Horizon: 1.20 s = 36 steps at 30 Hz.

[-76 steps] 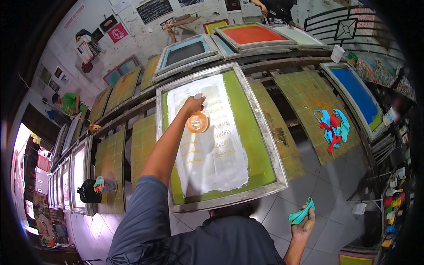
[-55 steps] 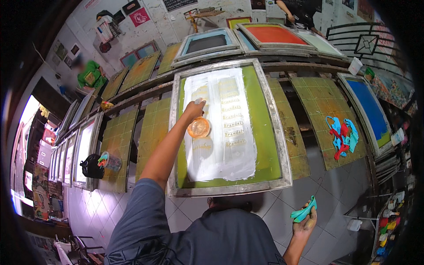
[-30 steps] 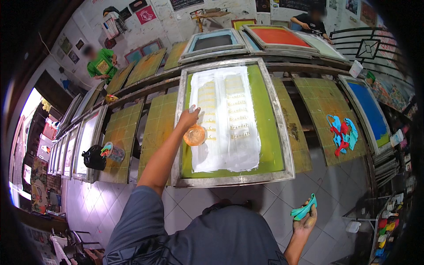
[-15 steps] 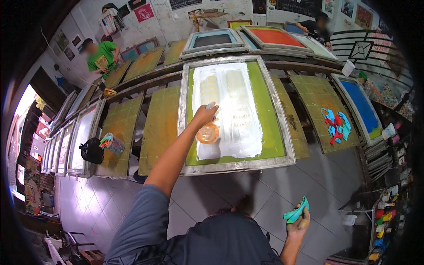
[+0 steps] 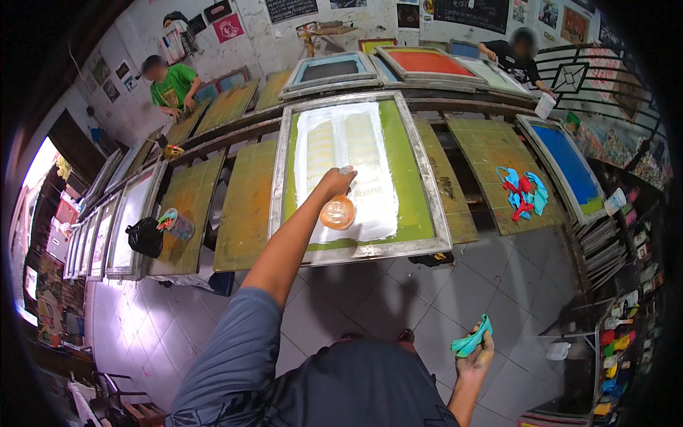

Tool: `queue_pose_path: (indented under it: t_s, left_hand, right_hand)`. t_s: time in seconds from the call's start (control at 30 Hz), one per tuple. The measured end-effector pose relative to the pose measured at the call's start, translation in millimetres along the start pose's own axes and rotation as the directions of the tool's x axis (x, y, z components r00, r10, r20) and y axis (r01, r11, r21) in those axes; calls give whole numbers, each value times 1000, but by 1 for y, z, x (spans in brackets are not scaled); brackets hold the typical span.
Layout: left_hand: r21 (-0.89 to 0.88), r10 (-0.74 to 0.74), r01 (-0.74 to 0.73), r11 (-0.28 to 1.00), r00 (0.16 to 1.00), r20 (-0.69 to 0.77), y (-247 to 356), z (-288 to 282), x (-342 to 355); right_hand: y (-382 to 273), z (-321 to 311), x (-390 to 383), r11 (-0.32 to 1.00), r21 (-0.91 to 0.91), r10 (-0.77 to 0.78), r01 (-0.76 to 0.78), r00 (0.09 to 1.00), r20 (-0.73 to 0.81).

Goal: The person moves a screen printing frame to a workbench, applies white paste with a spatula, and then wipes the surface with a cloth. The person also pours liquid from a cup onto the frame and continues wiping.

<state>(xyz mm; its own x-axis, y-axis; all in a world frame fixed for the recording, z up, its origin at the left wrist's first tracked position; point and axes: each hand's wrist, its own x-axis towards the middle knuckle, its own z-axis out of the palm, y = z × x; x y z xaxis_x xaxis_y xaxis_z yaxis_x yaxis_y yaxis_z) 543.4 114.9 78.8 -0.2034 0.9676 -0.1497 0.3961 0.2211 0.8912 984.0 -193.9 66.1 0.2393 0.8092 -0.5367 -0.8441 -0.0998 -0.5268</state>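
Observation:
Over a framed printing screen I hold a plastic bottle with orange contents in my left hand. My fingers wrap around its neck. Its pale top points away from me and its round base faces me; the exact kind of top is too small to make out. White paint covers much of the green mesh under it, with faint rows of yellowish lettering showing through. Off to the lower right, above the floor, my right hand is closed around a folded teal cloth.
Worn boards line both sides of the screen. Red and blue rags lie on the right one. At left stand a black bag and a clear tub. One person works far left, another far right.
The view has shifted, so the screen and boards sit farther left. My left hand stays over the screen with the bottle; my right still grips the cloth. The far-left person's hands have moved.

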Motion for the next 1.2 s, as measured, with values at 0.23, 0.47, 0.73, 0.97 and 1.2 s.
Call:
queue_pose_path:
  t_s: [0.23, 0.47, 0.73, 0.97, 1.2]
  left_hand:
    - [7, -54, 54, 999, 998, 14, -7, 35, -11]
    - [72, -77, 80, 994, 996, -41, 1, 51, -43]
    - [54, -86, 104, 993, 957, -276, -36, 15, -76]
    - [-23, -144, 147, 989, 916, -374, -78, -35, -101]
    - [-128, -198, 165, 978, 928, -316, -89, -55, -138]
  right_hand:
    - [-68, -15, 35, 995, -92, -33, 38, 998, 50]
    - [-84, -10, 56, 995, -104, -8, 14, 998, 57]
    - [-57, -6, 54, 989, -129, 91, -75, 989, 120]
    - [-31, 4, 41, 985, -130, 132, -115, 983, 124]
    - [-3, 15, 29, 985, -129, 134, -118, 984, 117]
